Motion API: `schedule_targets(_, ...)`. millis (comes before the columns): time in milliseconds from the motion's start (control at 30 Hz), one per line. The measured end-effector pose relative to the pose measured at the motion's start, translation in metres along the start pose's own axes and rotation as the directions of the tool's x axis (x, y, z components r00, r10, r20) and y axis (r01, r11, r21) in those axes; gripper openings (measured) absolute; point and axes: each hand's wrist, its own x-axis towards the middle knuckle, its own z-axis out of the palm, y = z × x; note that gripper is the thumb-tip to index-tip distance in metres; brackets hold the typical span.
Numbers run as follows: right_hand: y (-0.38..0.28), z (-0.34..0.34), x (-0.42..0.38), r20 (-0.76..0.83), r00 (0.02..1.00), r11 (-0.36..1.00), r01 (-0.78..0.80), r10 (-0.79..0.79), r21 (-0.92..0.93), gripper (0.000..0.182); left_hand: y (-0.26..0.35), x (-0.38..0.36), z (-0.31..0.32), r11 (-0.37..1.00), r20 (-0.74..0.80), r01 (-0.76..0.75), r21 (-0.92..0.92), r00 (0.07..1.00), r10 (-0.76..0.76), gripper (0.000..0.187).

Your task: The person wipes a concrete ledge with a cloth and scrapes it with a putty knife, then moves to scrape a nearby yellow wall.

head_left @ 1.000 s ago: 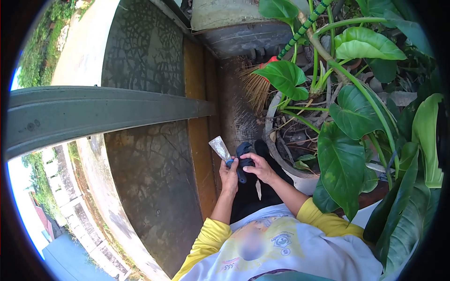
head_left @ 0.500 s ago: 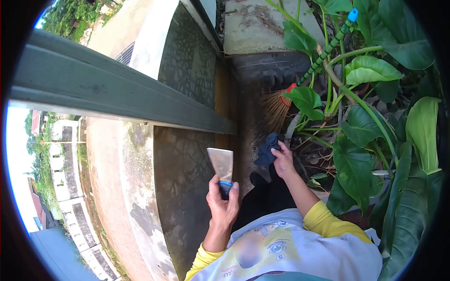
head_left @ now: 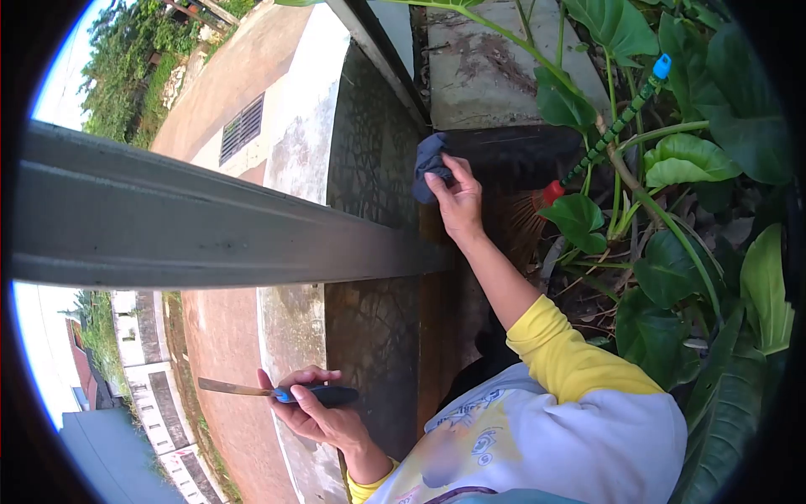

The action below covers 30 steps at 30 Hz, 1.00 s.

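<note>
My left hand [head_left: 323, 413] is at the lower left, closed around a scraper [head_left: 243, 388] by its dark handle. The flat blade, seen nearly edge-on, points left past a blue collar. Higher up, my right hand [head_left: 457, 200] pinches a crumpled dark cloth [head_left: 430, 168] between thumb and fingers. The cloth is beside the stone-patterned wall [head_left: 369, 143], above the grey metal post [head_left: 210, 214]; whether it touches the wall I cannot tell.
A stick broom [head_left: 617, 122] with a green-wrapped handle leans among large-leaved plants [head_left: 672, 269] on the right. A concrete slab [head_left: 478, 71] lies at the top. Beyond the wall runs a paved road [head_left: 227, 353] with a drain grate [head_left: 242, 128].
My right hand has moved up and left with the cloth. My left hand has moved down and left, turning the scraper from upright to nearly level. The view has shifted.
</note>
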Motion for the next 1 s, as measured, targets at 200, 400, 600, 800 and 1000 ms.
schedule_targets(200,0.034,0.067,-0.008,0.38,0.914,0.952,0.231,-0.141,-0.202,0.048,-0.017,0.015,0.005,0.987,-0.08,0.083,0.14,0.994,-0.072,0.058)
schedule_targets(400,0.081,0.083,0.089,0.183,0.967,0.899,0.234,-0.176,-0.371,0.039,-0.016,0.014,0.018,0.979,-0.11,0.073,0.191,0.993,-0.052,0.058)
schedule_targets(600,0.163,0.013,0.013,0.052,0.996,0.771,-0.024,0.074,-0.636,0.036,-0.019,0.013,0.014,0.967,-0.127,0.069,0.245,0.991,-0.039,0.061)
schedule_targets(800,0.101,0.069,0.104,-0.14,0.99,0.899,-0.033,-0.032,-0.437,0.033,-0.012,0.011,0.023,0.944,-0.187,0.148,0.293,0.978,-0.095,0.056)
schedule_targets(1000,0.107,0.124,0.191,0.069,0.888,0.837,0.453,-0.455,-0.306,0.021,-0.022,0.006,0.005,0.943,-0.2,0.157,0.292,0.975,-0.101,0.057)
